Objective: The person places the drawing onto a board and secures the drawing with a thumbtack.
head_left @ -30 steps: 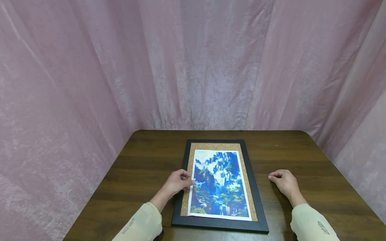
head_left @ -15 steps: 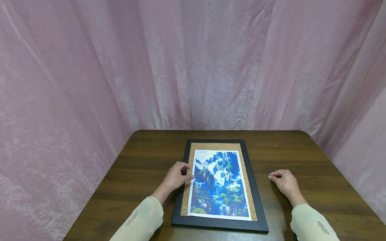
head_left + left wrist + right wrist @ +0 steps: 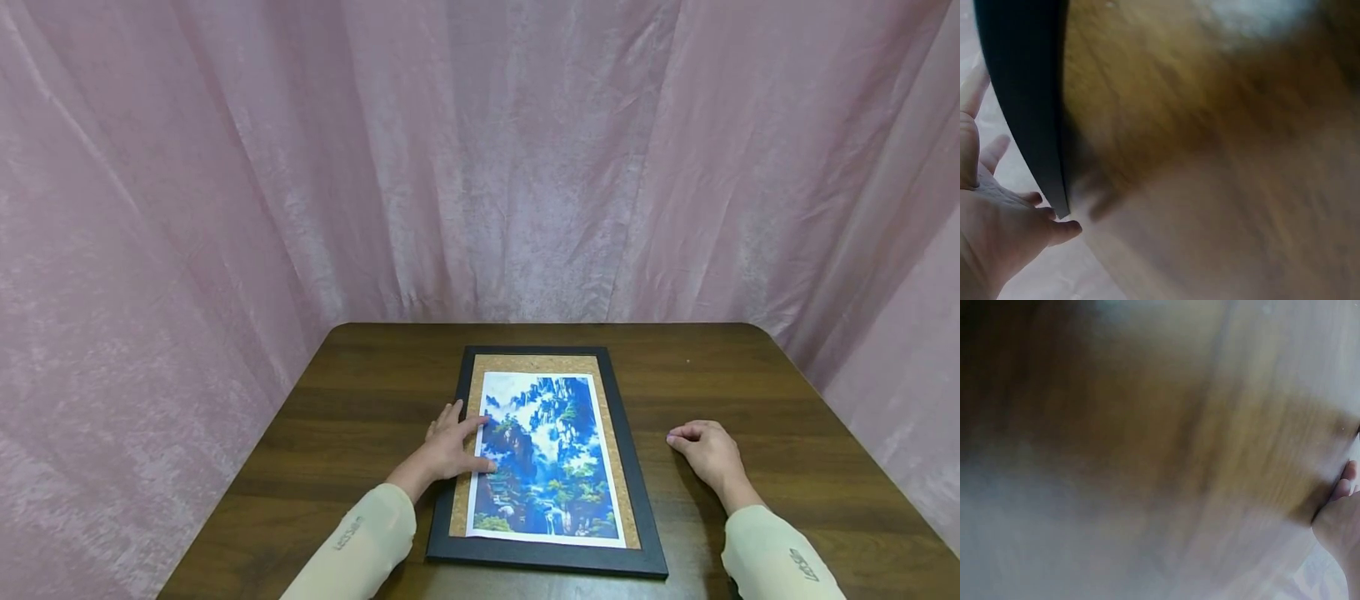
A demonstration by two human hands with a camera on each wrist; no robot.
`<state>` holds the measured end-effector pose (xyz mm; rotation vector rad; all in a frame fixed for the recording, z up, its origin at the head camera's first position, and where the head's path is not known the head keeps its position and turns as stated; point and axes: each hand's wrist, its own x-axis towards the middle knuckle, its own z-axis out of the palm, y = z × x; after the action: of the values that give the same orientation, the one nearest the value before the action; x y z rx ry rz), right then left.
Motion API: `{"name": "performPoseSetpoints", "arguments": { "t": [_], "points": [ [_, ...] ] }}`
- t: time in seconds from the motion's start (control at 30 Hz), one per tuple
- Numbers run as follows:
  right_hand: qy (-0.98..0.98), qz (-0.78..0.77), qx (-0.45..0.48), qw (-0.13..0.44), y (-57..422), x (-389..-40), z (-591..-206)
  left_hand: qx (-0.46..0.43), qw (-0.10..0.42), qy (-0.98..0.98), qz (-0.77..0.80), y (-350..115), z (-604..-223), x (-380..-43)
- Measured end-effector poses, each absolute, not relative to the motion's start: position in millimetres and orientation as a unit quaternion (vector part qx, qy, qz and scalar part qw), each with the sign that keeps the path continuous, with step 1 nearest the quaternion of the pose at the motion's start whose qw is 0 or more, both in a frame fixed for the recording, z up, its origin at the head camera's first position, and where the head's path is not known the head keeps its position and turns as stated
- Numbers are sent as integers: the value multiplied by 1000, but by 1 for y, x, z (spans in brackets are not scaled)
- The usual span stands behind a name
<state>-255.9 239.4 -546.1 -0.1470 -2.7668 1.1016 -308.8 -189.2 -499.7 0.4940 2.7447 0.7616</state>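
Observation:
A landscape print [image 3: 551, 467] with blue mountains and a white border lies on a cork backing board [image 3: 536, 364] inside a black picture frame [image 3: 630, 433]. My left hand [image 3: 442, 448] reaches over the frame's left side with its fingers spread. Its thumb and index finger overlap the print's left border. In the left wrist view the left hand [image 3: 1004, 231] shows beside the black frame edge [image 3: 1025, 106]. My right hand [image 3: 708, 458] rests on the table right of the frame, fingers loosely curled and nothing visible in them. The right wrist view catches the right hand [image 3: 1341, 519] only at its edge.
The brown wooden table [image 3: 360, 392] has rounded far corners. Pink curtains [image 3: 540, 167] hang behind it and at both sides. A tiny pale speck [image 3: 688, 361] lies on the table at the right of the frame's far end.
My left hand has let go of the print's left edge and its fingers have spread apart, with the hand shifting slightly right over the print. The right hand, frame and print stay put.

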Motion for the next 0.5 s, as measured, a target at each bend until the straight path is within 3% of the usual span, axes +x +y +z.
{"name": "performPoseSetpoints", "arguments": {
  "t": [0.5],
  "points": [
    [-921,378,-61,67,239,-257,-543,150,158,937,273,-193,-502,-308]
  ]
}}
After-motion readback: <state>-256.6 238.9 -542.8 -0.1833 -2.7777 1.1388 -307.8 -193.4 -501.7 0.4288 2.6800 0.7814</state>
